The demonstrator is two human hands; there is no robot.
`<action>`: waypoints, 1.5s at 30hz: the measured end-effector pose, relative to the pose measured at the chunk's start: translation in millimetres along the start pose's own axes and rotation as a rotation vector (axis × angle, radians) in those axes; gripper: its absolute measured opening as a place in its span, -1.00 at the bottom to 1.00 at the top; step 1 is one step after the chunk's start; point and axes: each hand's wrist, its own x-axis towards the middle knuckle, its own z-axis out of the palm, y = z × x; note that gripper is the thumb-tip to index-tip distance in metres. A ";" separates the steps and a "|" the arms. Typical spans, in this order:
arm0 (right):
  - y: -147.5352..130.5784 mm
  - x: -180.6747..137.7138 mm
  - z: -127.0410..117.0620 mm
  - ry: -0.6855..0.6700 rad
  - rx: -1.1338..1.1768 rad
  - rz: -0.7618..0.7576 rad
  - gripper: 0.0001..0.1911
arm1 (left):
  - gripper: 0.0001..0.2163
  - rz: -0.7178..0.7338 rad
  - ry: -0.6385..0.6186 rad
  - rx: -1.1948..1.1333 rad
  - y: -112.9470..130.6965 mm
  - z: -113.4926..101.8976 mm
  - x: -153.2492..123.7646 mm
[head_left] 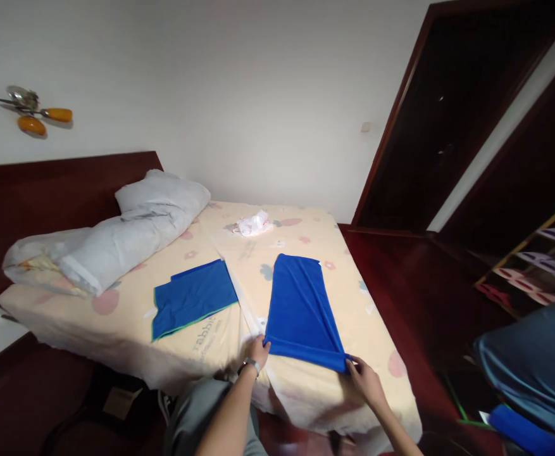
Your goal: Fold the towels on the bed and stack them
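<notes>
Nearest, a grey-trousered leg [211,415] is showing at the bed's near side. A silver-toned wristwatch [251,363] is circling the left wrist. The left hand [258,350] is gripping the near left corner of a plain royal-blue, roughly oblong fabric cloth [300,307], its fingers closing together on the edge. The right hand [365,383] is pinching the near right corner, fingers clamping the fabric there.

The blue cloth is lying flat on a bed [376,345] covered in a cream sheet printed with carrots and flowers. Its long axis is running away from the person, the far end leaning slightly left; the short near edge is stretching between the hands, its right corner sitting closer to the person. A folded band is following that edge, and shallow creases are running lengthwise near the right side. A small white tag [319,262] is showing at the far right corner.

Left of it, well apart, a folded blue cloth with green edging [194,301] is lying with its longer axis slanting from near left to far right. Farther off, a crumpled white bundle [253,224] is resting beyond both cloths; a rumpled pale-grey duvet [139,221] is slumping near a dark red-brown wooden headboard [82,180].
</notes>
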 end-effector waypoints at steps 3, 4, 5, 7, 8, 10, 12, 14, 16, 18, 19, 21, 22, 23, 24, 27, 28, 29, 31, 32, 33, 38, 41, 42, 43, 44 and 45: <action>-4.0 -10.0 -6.6 -0.053 -0.009 -0.025 -0.46 | -0.72 0.001 0.030 0.048 1.4 -10.9 -14.7; -5.6 -14.8 -7.0 -0.077 -0.024 -0.038 -0.49 | -0.70 0.005 0.031 0.077 0.7 -13.2 -20.2; -7.3 -19.8 -6.3 -0.098 -0.049 -0.050 -0.51 | -0.68 0.015 0.023 0.112 -0.5 -14.8 -25.5; -10.7 -29.2 -3.0 -0.118 -0.126 -0.068 -0.57 | -0.64 0.047 -0.001 0.185 -3.4 -16.1 -34.9; -12.3 -33.1 -0.9 -0.107 -0.178 -0.081 -0.60 | -0.63 0.073 -0.008 0.218 -4.7 -16.4 -38.8; -14.7 -39.3 2.4 -0.027 -0.304 -0.128 -0.63 | -0.66 0.145 0.013 0.266 -6.3 -18.1 -45.0; -15.6 -43.6 3.1 0.093 -0.430 -0.215 -0.63 | -0.68 0.233 0.044 0.283 -6.4 -22.4 -49.0; -14.4 -46.9 1.4 0.142 -0.470 -0.339 -0.63 | -0.70 0.343 0.039 0.264 -6.0 -28.7 -51.5; -10.8 -49.2 -1.4 0.066 -0.403 -0.467 -0.61 | -0.69 0.448 -0.015 0.228 -6.5 -34.4 -52.5; -5.5 -49.5 -3.5 -0.044 -0.306 -0.540 -0.49 | -0.64 0.524 -0.085 0.209 -8.8 -37.2 -51.7; -2.5 -48.5 -4.1 -0.079 -0.264 -0.540 -0.42 | -0.60 0.549 -0.117 0.209 -10.4 -37.1 -50.4; 2.8 -44.5 -4.4 -0.101 -0.185 -0.481 -0.40 | -0.52 0.568 -0.152 0.220 -13.3 -34.8 -46.3; 4.7 -41.6 -4.4 -0.096 -0.139 -0.435 -0.45 | -0.52 0.565 -0.155 0.221 -14.1 -32.9 -43.6; 5.9 -38.3 -4.6 -0.090 -0.089 -0.383 -0.50 | -0.55 0.554 -0.150 0.218 -14.5 -31.0 -40.6; 6.3 -35.0 -4.9 -0.089 -0.038 -0.332 -0.53 | -0.60 0.539 -0.136 0.208 -14.4 -29.1 -37.4; 3.3 -25.9 -7.3 -0.122 0.099 -0.208 -0.53 | -0.73 0.477 -0.085 0.140 -12.9 -24.0 -27.1; 1.6 -23.3 -8.2 -0.135 0.126 -0.178 -0.52 | -0.74 0.445 -0.066 0.110 -12.6 -22.2 -23.4; 0.0 -20.6 -8.9 -0.140 0.145 -0.152 -0.53 | -0.74 0.409 -0.045 0.082 -12.4 -20.2 -19.4; -2.3 -14.8 -9.4 -0.129 0.163 -0.112 -0.53 | -0.74 0.323 -0.015 0.035 -12.6 -15.6 -11.0; -2.7 -11.2 -9.0 -0.117 0.164 -0.097 -0.54 | -0.74 0.276 -0.010 0.013 -12.8 -13.0 -6.6; -2.8 -7.3 -8.4 -0.105 0.162 -0.086 -0.53 | -0.75 0.231 -0.011 -0.010 -12.7 -10.5 -2.3; -2.7 14.7 -3.1 -0.061 0.105 -0.053 -0.50 | -0.80 0.044 0.008 -0.084 -7.3 -3.5 13.1; -6.8 21.8 0.3 -0.037 0.070 -0.028 -0.45 | -0.77 -0.042 0.043 -0.040 1.2 -5.1 14.2; -8.5 22.3 1.6 -0.038 0.060 -0.016 -0.43 | -0.77 -0.060 0.048 -0.014 4.6 -6.1 13.3; -9.9 21.9 3.1 -0.042 0.053 0.000 -0.40 | -0.76 -0.072 0.052 0.011 8.1 -7.1 11.9; -11.0 21.0 4.7 -0.048 0.047 0.018 -0.38 | -0.76 -0.075 0.059 0.033 11.4 -8.1 10.3; -11.7 19.8 6.3 -0.053 0.041 0.032 -0.35 | -0.76 -0.073 0.068 0.051 14.5 -9.0 8.5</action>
